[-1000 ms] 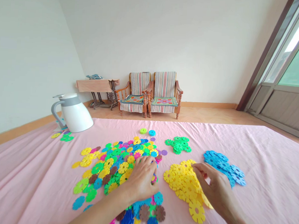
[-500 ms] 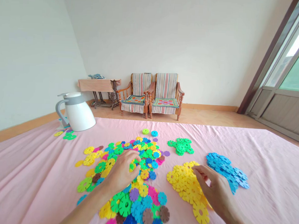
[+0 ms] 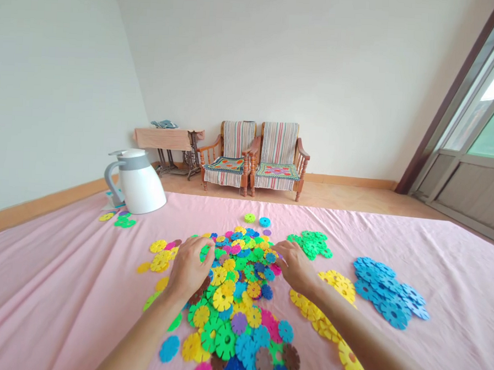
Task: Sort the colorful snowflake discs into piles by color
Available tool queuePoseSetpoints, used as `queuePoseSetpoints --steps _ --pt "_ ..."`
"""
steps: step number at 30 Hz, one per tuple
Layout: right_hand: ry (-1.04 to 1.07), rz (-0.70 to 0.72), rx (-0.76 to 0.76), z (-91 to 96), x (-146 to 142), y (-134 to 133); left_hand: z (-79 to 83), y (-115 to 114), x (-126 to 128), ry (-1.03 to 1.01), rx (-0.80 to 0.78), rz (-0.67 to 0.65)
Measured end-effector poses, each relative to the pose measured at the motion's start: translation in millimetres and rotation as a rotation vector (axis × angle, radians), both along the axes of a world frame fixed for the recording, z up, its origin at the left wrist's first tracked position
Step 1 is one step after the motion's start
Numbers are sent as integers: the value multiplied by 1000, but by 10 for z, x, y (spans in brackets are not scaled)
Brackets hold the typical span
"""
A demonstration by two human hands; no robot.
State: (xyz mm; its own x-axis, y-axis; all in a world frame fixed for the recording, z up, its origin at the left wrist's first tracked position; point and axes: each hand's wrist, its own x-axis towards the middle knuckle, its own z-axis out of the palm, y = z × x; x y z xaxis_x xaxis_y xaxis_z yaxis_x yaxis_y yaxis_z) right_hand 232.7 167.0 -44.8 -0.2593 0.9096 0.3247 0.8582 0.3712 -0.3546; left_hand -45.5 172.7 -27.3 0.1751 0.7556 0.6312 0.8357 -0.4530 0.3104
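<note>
Over the left side of a mixed pile of slotted plastic discs [image 3: 223, 298] is my left hand [image 3: 191, 265]. Its fingers are bent and apart from the thumb, with green discs [image 3: 204, 253] showing in the gap. My right hand [image 3: 296, 265] reaches to the pile's right edge, thumb and forefinger apart by a yellow-and-blue disc [image 3: 270, 257]; its other fingertips are partly hidden. I see nothing held in either hand. Yellow discs [image 3: 338, 286] lie partly under my right forearm. Beyond them are a blue heap [image 3: 390, 292] and a green heap [image 3: 312, 244].
A white jug [image 3: 141, 185] with a grey handle stands at the table's far left, a few loose discs [image 3: 124, 220] before it. Pink cloth [image 3: 454, 262] covers the table. Past it are two wooden armchairs [image 3: 279, 148] and a cloth-covered sewing table [image 3: 162, 139].
My right hand has left the yellow discs and moved left to the mixed pile. My left hand has shifted slightly left over the pile. The view has turned a little left.
</note>
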Motion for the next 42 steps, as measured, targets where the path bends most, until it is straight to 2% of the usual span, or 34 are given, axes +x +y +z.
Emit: queuePoseSetpoints --steps 5,11,16,21,26,29,32,35,38,40,42 --pt "8 -58 -16 -81 -34 177 -2 13 -37 4 -6 44" --pt "94 -32 -21 -48 -73 87 -48 33 -30 4 -21 41" --pt "185 -78 -9 4 -22 -41 -58 44 -51 -2 -40 45" --pt "258 -73 -52 138 357 -373 -46 45 -57 -4 -51 54" --pt "235 -25 -253 138 883 -679 -29 39 -37 -17 -59 64" --pt "240 -123 -141 116 975 -732 -36 42 -39 -24 -67 69" --pt "239 -136 -57 205 746 -807 -59 55 -52 -35 -71 64" --pt "197 1 -74 344 288 -979 -80 68 -59 -50 -80 53" --pt "43 291 -72 353 -165 -1142 -81 69 -54 -58 -75 46" --pt "-88 509 -86 260 -378 -1175 -73 64 -50 -56 -66 57" --pt "-159 657 -98 145 -512 -1145 -61 58 -49 -56 -59 79"
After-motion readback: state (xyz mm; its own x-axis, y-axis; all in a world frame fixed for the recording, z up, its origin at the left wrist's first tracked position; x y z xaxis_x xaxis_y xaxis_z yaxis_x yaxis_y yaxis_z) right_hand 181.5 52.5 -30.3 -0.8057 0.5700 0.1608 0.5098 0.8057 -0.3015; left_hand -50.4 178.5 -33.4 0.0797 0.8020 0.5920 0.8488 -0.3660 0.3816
